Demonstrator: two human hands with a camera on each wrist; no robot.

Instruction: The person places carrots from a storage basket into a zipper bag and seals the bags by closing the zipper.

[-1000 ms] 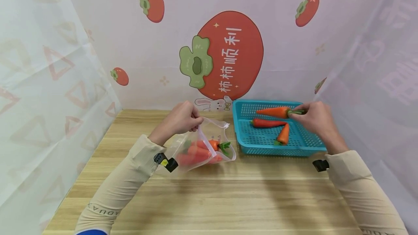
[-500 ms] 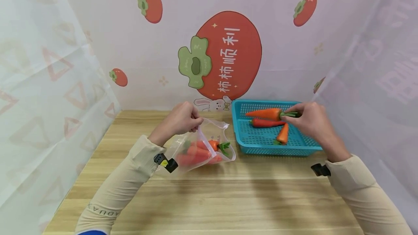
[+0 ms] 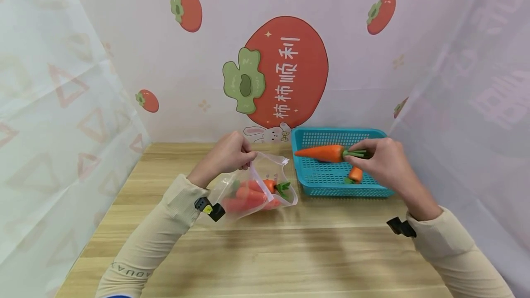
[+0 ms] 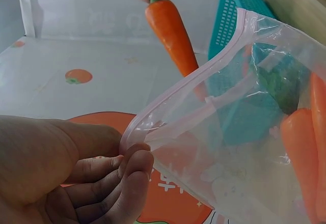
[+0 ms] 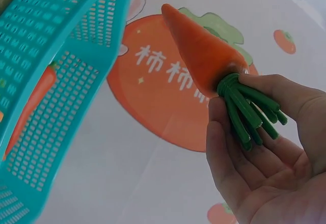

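My left hand (image 3: 232,153) pinches the pink-edged rim of a clear zip bag (image 3: 269,164) between thumb and fingers, holding its mouth raised and parted. Several carrots (image 3: 250,195) lie inside the bag, one with green leaves toward the opening. My right hand (image 3: 383,157) grips a large orange carrot (image 3: 320,153) by its green stem. That carrot is above the blue basket (image 3: 327,191), its tip pointing left toward the bag. In the right wrist view the thumb and fingers pinch the top of the carrot (image 5: 206,53) where the stems begin.
A small orange carrot (image 3: 355,174) lies in the basket. A red carrot (image 5: 33,104) also shows there in the right wrist view. The wooden table (image 3: 265,256) stretches in front, and a printed cloth wall (image 3: 190,59) stands behind.
My right hand has moved left with the carrot, bringing its tip to the basket's left rim and covering the red carrot in the head view. My left hand keeps its hold on the bag.
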